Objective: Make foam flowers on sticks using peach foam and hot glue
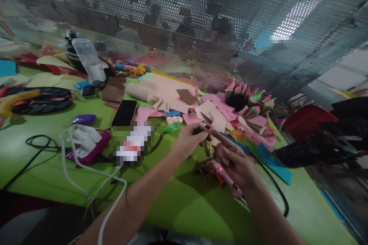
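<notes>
My left hand is closed in a pinch above the green table. My right hand meets it at the fingertips, with thumb and index finger together and the other fingers curled. Something small and dark sits between the fingertips, too small to name. Just below the hands, a thin pencil-like stick shows. A pink hot glue gun with a lit red light lies on the table under my right hand, its tip end by a brownish clump.
Pink and cream paper pieces cover the back, near paper flowers. To the left are a black phone, a lit phone and a magenta power strip with white cables. A clear bottle stands behind. A perforated screen borders the table.
</notes>
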Tool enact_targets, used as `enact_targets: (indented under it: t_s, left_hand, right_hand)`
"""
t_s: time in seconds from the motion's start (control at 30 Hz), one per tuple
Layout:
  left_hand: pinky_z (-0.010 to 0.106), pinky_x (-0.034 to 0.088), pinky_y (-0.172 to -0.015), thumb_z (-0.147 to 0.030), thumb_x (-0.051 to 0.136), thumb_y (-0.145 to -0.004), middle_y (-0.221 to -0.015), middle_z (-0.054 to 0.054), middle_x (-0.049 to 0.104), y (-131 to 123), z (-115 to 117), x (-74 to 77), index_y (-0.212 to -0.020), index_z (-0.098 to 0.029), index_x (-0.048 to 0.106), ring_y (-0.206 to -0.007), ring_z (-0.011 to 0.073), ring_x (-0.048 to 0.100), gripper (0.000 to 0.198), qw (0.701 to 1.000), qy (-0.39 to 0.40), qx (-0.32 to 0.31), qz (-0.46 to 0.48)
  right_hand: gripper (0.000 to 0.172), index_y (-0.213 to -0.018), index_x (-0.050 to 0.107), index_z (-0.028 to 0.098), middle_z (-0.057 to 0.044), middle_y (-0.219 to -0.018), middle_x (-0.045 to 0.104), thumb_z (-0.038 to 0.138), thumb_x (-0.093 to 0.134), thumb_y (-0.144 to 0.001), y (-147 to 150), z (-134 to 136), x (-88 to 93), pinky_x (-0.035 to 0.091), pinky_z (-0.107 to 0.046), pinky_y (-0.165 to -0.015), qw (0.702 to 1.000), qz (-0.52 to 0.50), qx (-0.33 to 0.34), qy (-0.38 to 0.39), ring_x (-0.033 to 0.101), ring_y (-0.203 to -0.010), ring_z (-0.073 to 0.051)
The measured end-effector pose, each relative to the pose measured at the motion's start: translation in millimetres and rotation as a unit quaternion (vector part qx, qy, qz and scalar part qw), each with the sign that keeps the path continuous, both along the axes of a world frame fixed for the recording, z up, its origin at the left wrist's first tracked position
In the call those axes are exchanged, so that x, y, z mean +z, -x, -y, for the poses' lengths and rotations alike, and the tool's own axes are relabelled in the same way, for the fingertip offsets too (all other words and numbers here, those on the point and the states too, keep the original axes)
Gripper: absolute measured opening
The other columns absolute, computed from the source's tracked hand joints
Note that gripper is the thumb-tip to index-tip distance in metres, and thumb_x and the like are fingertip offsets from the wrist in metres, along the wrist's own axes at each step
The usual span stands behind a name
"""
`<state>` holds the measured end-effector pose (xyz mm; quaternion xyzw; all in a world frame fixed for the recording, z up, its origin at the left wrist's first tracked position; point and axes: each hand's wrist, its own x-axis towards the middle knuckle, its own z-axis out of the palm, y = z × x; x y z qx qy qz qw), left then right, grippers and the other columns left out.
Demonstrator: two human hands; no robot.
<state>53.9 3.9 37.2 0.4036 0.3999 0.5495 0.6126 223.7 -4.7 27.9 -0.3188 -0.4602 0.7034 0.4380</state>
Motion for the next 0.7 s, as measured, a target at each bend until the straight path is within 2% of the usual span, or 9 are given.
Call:
enact_targets:
  t_s: [0.3,0.53,0.7]
  left_hand:
    - [0.016,0.036,-0.044,-0.022,0.063,-0.077,-0.058,-0.001,0.061,0.3,-2.6,-1.0,-0.069,-0.016,0.061,-0.046,0.0049,0.048,0.010,1.000,0.016,0.013,-0.005]
    - [0.016,0.038,-0.046,-0.025,0.064,-0.080,-0.066,0.001,0.066,-0.2,-4.1,-5.1,-0.073,-0.016,0.063,-0.049,0.0051,0.049,0.012,1.000,0.016,0.022,-0.006]
    - [0.017,0.040,-0.049,-0.027,0.065,-0.081,-0.075,0.002,0.069,0.4,-4.8,-5.8,-0.078,-0.015,0.065,-0.052,0.0050,0.050,0.012,1.000,-0.007,0.011,-0.002]
  right_hand:
    - [0.051,-0.126,0.067,0.020,0.007,-0.054,0.037,0.029,0.076,-0.076,-2.5,-1.3,-0.7,0.028,-0.025,-0.051,1.000,-0.022,-0.002,0.013,0.024,-0.051,-0.010]
    - [0.055,-0.132,0.062,0.021,0.009,-0.052,0.028,0.027,0.073,-0.078,-2.6,-1.5,3.4,0.028,-0.024,-0.051,0.996,-0.069,-0.003,0.049,0.017,-0.051,-0.011]
    - [0.058,-0.134,0.060,0.020,0.009,-0.052,0.028,0.029,0.072,-0.078,-2.3,-0.9,3.6,0.028,-0.024,-0.051,0.998,-0.052,0.004,0.040,0.017,-0.052,-0.011]
